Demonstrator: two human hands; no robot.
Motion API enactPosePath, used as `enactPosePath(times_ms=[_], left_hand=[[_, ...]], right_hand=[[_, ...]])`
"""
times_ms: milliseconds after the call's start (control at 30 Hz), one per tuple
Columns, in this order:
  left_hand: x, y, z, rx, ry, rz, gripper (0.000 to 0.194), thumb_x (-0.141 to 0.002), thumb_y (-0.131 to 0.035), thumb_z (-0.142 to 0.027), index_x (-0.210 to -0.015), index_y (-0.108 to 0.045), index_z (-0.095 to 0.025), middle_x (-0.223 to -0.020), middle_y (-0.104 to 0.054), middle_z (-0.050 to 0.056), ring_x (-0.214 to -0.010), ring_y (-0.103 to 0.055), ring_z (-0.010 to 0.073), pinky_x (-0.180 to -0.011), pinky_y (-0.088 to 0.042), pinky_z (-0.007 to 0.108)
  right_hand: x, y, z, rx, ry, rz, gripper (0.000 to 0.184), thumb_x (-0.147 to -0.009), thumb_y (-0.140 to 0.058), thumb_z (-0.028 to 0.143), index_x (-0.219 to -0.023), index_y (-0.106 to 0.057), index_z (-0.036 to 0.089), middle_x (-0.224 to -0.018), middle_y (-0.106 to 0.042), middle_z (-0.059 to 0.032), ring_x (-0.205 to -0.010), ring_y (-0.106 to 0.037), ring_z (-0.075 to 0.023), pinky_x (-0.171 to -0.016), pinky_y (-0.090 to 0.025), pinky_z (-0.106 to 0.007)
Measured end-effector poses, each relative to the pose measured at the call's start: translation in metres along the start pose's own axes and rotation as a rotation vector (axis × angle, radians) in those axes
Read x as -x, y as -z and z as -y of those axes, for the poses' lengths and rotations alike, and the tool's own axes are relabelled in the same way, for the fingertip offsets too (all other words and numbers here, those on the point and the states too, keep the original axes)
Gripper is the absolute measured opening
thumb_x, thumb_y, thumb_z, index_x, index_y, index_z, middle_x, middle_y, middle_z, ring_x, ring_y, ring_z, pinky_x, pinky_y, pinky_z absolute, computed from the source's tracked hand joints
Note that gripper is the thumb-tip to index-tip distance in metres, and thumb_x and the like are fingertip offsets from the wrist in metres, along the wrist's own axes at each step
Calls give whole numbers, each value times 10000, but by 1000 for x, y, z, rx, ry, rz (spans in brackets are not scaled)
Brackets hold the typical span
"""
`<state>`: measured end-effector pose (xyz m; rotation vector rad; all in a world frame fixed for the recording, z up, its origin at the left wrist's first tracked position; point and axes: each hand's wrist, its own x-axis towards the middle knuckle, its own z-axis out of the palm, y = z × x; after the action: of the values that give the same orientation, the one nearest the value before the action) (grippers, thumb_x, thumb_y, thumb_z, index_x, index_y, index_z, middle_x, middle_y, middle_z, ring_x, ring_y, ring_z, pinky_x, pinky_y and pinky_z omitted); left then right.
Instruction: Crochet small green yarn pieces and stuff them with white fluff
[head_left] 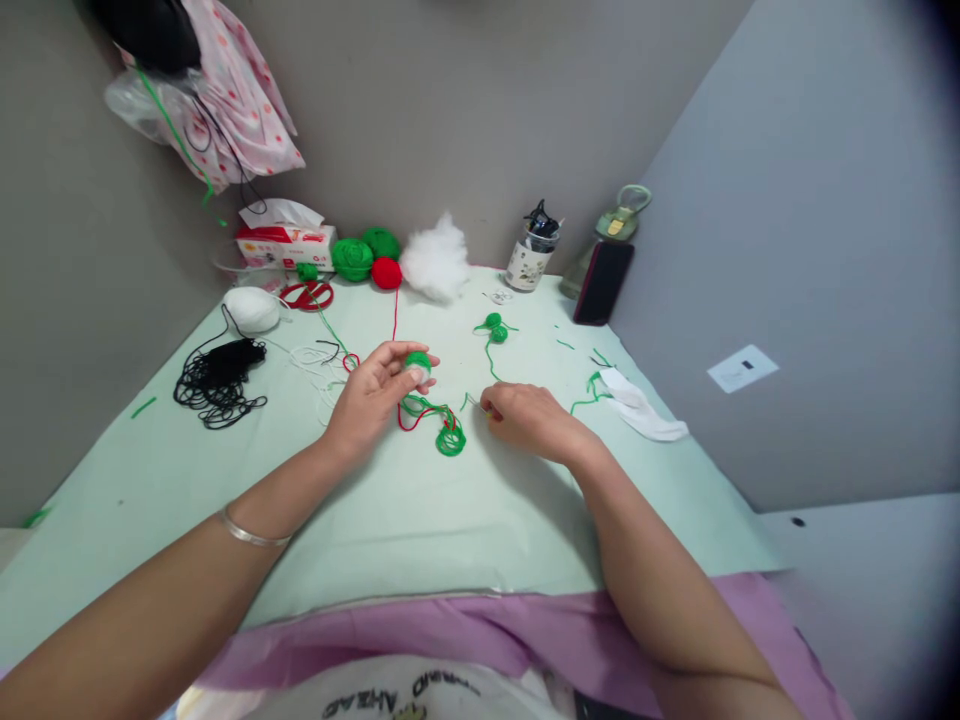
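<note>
My left hand (379, 385) is closed around a small green-and-white yarn piece (418, 366), pinched between thumb and fingers. Below it, green and red yarn strands trail to a loose green yarn coil (451, 438) on the table. To the right, my right hand (525, 415) is closed with its fingertips together, just above the tabletop. A tiny yellowish bit shows at those fingertips, but what they grip is too small to make out. A thin green strand lies just left of them. Beyond my right hand sit two small green yarn balls (496, 328) with a tail running toward it.
Along the back stand a tissue box (289, 245), green yarn balls (352, 259), a red yarn ball (387, 273), white stuffing (436, 260), a cup (531, 260) and a phone (604, 283) against a bottle. Red-handled scissors (307, 295) and black yarn (221, 380) lie left, white fabric (641, 405) right.
</note>
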<state>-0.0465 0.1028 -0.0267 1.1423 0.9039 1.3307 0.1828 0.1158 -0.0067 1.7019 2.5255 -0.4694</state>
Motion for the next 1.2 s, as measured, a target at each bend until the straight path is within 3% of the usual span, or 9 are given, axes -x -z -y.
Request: enactPosePath(times_ms=[133,267,367,433,500,667,767,1000,1200], left_hand=[[1,0,0,-28,-35,-12,293,-820,-836,-323,-1065,-717,-214,-1023,-785,50,-908,-735,203,-834,-592,352],[1,0,1,-56,-53,-15,278,-818,-830,-322,-1045,-718,-207,-964,-780,50,-888,-732,207,-783,-580,333],[1,0,2,-68,-43,6,297,-833,-820,-352,-1067,-710,-206,-982,-782,52,-853,-753,207,-812,-594,358],[2,0,4,-77,-37,15,315,-838,-819,-368,-1079,-699,-205,-999,-778,47,-843,-771,209,-833,-600,371],[2,0,5,-89,-40,16,330,-837,-821,-377,-1085,-686,-206,-1014,-770,41,-836,-778,208,-833,-603,376],[2,-1,7,-129,-81,2,314,-836,-815,-350,-1093,-693,-216,-989,-748,23,-845,-746,191,-842,-593,363],[4,-2,8,-159,-105,-4,298,-837,-808,-310,-1105,-714,-218,-1012,-748,31,-893,-719,183,-835,-578,334],[4,1,14,-195,-132,0,296,-865,-779,-293,-1141,-705,-213,-1087,-767,53,-975,-725,181,-902,-568,330],[4,1,16,-226,-163,0,313,-881,-767,-340,-1154,-688,-208,-1097,-755,65,-923,-727,189,-863,-589,350]], right_hand=[[-1,1,-3,-92,20,-47,147,-846,-552,110,-761,-636,196,-975,-720,-88,-789,-590,-185,-682,-299,-323],[0,8,-1,-265,55,-111,186,-967,-449,192,-954,-634,206,-910,-712,-43,-758,-595,-157,-703,-381,-294],[2,14,4,-647,120,-144,255,-1041,-400,330,-1078,-613,194,-816,-645,3,-666,-553,-125,-635,-421,-265],[4,15,9,-930,181,-149,295,-1032,-486,417,-1098,-648,179,-786,-583,26,-611,-477,-101,-571,-389,-245],[6,13,14,-1076,235,-125,319,-1008,-571,455,-1081,-696,170,-759,-546,41,-576,-412,-80,-524,-336,-230],[8,2,26,-1210,300,28,366,-1046,-538,467,-1061,-731,156,-607,-534,66,-514,-450,-80,-516,-359,-229],[8,-2,30,-1211,317,36,337,-1054,-530,439,-1038,-721,162,-562,-540,77,-495,-453,-78,-525,-373,-223],[7,-5,34,-1183,256,67,296,-1034,-530,396,-953,-695,163,-524,-508,86,-471,-398,-74,-498,-331,-213],[3,-6,33,-1406,191,146,253,-994,-552,346,-896,-694,161,-461,-479,94,-391,-338,-67,-422,-299,-204]])
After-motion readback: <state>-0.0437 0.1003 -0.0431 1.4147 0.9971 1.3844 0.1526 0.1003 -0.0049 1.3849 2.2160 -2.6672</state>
